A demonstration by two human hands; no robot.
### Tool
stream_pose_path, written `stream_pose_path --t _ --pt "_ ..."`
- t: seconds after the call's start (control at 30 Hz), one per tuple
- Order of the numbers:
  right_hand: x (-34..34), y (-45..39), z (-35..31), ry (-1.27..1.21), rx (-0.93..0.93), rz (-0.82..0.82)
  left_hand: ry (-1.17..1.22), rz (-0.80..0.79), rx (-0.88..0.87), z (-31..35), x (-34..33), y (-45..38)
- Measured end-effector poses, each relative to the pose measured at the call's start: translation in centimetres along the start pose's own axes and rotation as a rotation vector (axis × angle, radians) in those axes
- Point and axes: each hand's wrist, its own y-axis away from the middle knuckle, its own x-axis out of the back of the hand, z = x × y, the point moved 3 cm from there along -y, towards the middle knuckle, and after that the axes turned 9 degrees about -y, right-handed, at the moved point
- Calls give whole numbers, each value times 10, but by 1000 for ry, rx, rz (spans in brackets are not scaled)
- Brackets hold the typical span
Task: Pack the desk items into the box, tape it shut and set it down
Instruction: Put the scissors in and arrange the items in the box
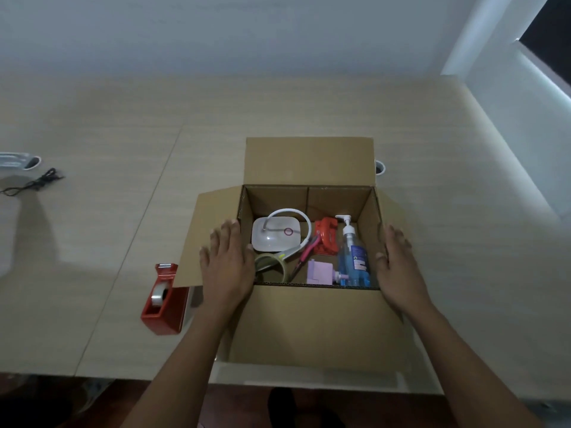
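Observation:
An open cardboard box (309,319) stands on the desk with its flaps spread. Inside lie a white desk lamp (275,236), a red stapler (326,235), a blue pump bottle (352,257), a tape roll (272,265), a pink pen (306,253) and a lilac item (319,271). My left hand (225,264) rests flat with straight fingers on the left flap (197,242). My right hand (397,264) lies flat against the right flap at the box's right edge. A red tape dispenser (163,299) sits on the desk left of the box.
The light wooden desk (108,242) runs to a front edge near my body. A black cable (34,183) and a white-grey object (20,160) lie at the far left. A white cup rim (380,167) peeks out behind the box. A wall stands to the right.

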Motion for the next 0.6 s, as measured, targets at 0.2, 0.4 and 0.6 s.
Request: stream_pose_path --t 0.2,0.4,0.6 --pt "7 -4 5 9 -91 31 22 22 73 -14 3 -12" --pt "33 -6 29 -13 -314 56 68 -53 307 -72 11 -25" --pt "87 5 -8 -74 -345 386 178 77 371 -72 77 -27"
